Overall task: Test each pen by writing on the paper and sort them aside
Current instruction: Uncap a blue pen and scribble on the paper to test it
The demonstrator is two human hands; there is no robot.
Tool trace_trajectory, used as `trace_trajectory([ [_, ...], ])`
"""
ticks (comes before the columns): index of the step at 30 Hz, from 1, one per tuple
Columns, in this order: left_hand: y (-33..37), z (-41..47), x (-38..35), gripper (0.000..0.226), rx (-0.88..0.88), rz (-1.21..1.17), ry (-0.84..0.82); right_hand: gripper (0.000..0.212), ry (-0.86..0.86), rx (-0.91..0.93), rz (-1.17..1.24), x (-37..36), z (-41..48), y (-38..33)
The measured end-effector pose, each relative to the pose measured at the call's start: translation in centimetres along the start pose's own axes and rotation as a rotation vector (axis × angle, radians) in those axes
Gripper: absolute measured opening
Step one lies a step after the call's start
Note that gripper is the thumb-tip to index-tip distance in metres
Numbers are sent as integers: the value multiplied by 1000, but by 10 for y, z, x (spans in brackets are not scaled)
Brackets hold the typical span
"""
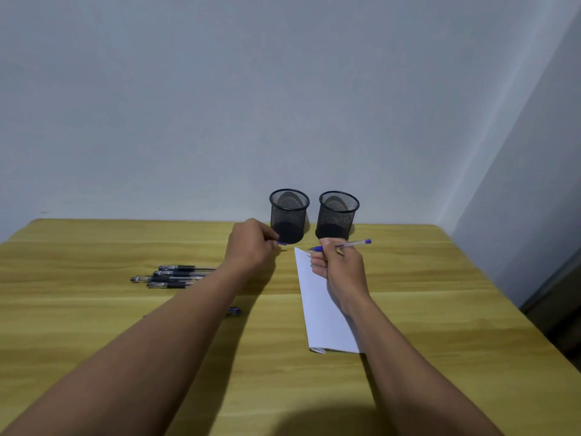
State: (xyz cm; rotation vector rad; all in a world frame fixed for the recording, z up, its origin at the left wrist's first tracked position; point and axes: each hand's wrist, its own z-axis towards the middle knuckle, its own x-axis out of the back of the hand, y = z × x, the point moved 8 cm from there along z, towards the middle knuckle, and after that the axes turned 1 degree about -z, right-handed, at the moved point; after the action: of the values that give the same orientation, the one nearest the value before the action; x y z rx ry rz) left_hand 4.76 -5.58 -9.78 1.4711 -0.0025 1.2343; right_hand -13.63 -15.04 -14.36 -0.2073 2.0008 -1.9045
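Looks like the blue pen (352,244) is about to be tested: the right hand (341,269) pinches it over the paper's (323,316) far end, the left hand (251,243) pinches what seems its cap (282,243) just left of that end, and next the tip must come down.

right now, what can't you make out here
Head view:
- small blue piece in the left hand: fingers cover most of it
- marks on the paper: right hand, holding a blue pen, covers part
- black pens: left forearm hides their ends; count unclear
- another pen: only its end shows
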Motion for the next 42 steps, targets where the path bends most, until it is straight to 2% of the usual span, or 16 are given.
trace_trajectory([
  [3, 0, 1, -15, 9, -9, 19, 10, 18, -29, 24, -12, 5, -1, 3],
  [6, -2, 1, -31, 8, -11, 38, -6, 2, -57, 69, -125, 9, -3, 5],
  [8, -4, 0, -38, 10, -7, 64, -20, 14, -56, 73, -154, 11, -2, 9],
  [12, 1, -7, -35, 23, -20, 47, -18, 14, -24, 99, -147, 13, -3, 8],
  [15, 14, -24, -26, 22, -122, 143, -5, 15, -11, 100, -129, 15, -2, 9],
  [21, 16, -60, -41, 64, -267, 451, -217, 11, 25, 65, -146, 17, -2, 10],
  [25, 16, -62, -43, 65, -252, 489, -261, 13, 6, 22, -171, 15, 3, 14],
  [31, 15, -60, -43, 65, -231, 484, -277, 11, -57, 108, -310, 4, 14, -3],
  [42, 11, -57, -44, 73, -186, 495, -295, 23, -144, 111, -378, -5, 26, 10],
])
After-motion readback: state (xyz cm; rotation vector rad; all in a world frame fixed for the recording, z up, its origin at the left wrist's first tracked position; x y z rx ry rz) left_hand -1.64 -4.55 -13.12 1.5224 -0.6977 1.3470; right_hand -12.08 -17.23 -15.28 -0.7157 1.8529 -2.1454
